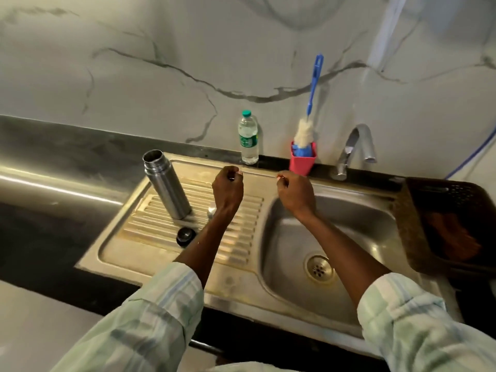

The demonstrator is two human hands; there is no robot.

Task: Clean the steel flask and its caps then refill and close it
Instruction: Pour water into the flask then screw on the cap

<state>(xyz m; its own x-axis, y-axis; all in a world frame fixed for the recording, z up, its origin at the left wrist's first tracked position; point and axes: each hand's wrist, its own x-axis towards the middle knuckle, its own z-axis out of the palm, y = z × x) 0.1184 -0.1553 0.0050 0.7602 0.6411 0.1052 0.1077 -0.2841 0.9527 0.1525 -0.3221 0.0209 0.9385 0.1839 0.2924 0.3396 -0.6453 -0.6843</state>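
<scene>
From the head camera, the steel flask (167, 183) is seen standing upright and uncapped on the ribbed drainboard (150, 224) of the sink unit, its open mouth toward the wall; it is presumably set there so that both hands are freed and any drips run toward the basin (295, 237). A dark round cap (185, 235) is laid on the drainboard just in front of the flask's base, apart from it. A second, shiny rounded piece (211, 211), probably the steel outer cap, is glimpsed just right of the flask, partly hidden behind the left forearm.

The left hand (227, 187) is held above the drainboard with its fingers curled inward; something small and dark may be pinched at the fingertips, but the blur leaves this uncertain, so its grasp cannot be told. The right hand (296, 193) is raised over the near-left edge of the basin, fingers loosely curled, and nothing is seen to be held in it.

Against the wall, a plastic water bottle (248, 138) is kept upright behind the drainboard, likely as the refill supply. Beside it a blue-handled bottle brush (308, 124) is stood in a pink holder (302, 162), within reach of the right hand. The tap (354, 149) is not seen running, and the basin looks dry, so the washing is judged not yet begun
</scene>
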